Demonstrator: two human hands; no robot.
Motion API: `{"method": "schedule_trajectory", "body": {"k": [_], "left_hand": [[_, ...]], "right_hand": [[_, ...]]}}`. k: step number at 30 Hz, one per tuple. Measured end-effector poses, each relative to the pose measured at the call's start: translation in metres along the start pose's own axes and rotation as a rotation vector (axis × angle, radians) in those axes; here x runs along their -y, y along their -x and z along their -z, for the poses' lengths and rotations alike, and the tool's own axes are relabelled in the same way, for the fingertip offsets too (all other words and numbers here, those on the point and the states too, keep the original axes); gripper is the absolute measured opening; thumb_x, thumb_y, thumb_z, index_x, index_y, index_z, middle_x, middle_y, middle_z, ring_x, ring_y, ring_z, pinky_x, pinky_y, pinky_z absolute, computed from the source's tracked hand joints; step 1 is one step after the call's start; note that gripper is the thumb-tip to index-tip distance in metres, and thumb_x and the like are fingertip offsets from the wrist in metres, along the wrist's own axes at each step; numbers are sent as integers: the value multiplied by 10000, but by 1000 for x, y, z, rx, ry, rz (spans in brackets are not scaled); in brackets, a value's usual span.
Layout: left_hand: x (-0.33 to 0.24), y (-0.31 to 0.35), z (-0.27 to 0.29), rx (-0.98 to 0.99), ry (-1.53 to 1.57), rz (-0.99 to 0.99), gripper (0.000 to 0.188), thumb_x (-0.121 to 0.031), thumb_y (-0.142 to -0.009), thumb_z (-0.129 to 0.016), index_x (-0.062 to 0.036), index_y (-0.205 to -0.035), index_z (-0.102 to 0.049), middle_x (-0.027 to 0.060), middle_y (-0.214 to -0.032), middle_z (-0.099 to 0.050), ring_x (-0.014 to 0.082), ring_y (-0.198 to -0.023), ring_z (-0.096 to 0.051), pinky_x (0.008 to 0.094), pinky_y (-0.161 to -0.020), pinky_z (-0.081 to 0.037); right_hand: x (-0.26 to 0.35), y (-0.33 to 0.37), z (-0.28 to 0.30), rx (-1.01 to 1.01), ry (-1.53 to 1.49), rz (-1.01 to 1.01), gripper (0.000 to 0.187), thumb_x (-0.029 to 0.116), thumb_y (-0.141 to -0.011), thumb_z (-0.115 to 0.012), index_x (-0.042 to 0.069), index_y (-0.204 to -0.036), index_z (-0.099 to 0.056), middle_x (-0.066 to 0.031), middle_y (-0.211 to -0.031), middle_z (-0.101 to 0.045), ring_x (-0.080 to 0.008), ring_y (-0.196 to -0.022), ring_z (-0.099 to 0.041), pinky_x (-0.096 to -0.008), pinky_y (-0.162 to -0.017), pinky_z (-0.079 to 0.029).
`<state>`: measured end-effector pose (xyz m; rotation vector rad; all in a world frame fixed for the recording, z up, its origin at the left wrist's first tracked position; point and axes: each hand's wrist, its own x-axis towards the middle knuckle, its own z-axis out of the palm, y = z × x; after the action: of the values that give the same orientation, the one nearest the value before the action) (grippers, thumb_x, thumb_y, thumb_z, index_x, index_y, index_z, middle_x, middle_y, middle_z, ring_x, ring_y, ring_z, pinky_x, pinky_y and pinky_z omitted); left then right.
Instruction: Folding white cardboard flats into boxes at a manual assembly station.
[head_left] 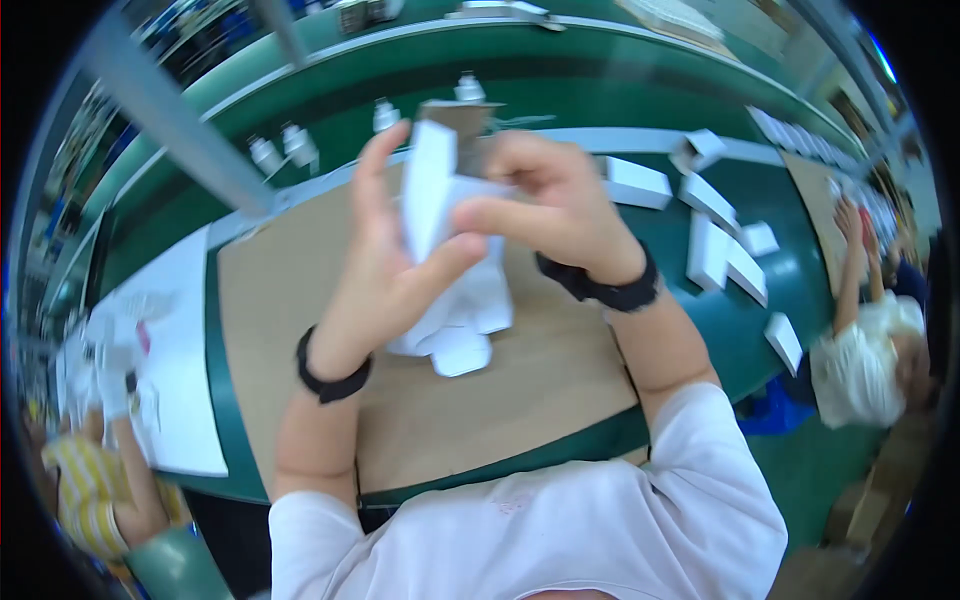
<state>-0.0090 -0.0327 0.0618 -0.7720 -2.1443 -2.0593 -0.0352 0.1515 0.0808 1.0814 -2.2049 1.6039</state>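
Note:
A small white carton with a brown inner side stands upright between my hands, partly hidden by my fingers and a little blurred. My left hand grips its left side, thumb reaching across the front and a finger stretched up along the edge. On the other side, my right hand has its thumb pressed on the carton's panel and its fingers curled behind. Beneath the hands, flat unfolded white cartons with a rounded tab lie on a brown cardboard sheet.
Several white boxes lie on the green table to the right. Small white plug-like pieces stand along the far side. A co-worker works at right, another at left by a white sheet. A metal post rises at left.

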Motion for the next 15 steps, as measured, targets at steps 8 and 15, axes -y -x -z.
{"method": "schedule_trajectory", "body": {"k": [8, 15], "left_hand": [[5, 8, 5, 53, 363, -40, 690, -260, -852, -633, -126, -1350, -175, 99, -1082, -495, 157, -972, -520, 281, -809, -442], [-2, 5, 8, 108, 378, 126, 602, -337, -873, -577, -163, -1287, -176, 138, -1031, -532, 216, -814, -617, 320, -689, -525]], "right_hand": [[5, 2, -41, -230, -477, -117, 196, 154, -846, -639, 5, -961, -583, -35, -922, -590, -95, -832, -535, -216, -724, -420], [1, -4, -44, -272, -522, 53, 123, 93, -882, -573, 4, -966, -565, -97, -940, -614, -115, -801, -594, -225, -646, -490]]}}
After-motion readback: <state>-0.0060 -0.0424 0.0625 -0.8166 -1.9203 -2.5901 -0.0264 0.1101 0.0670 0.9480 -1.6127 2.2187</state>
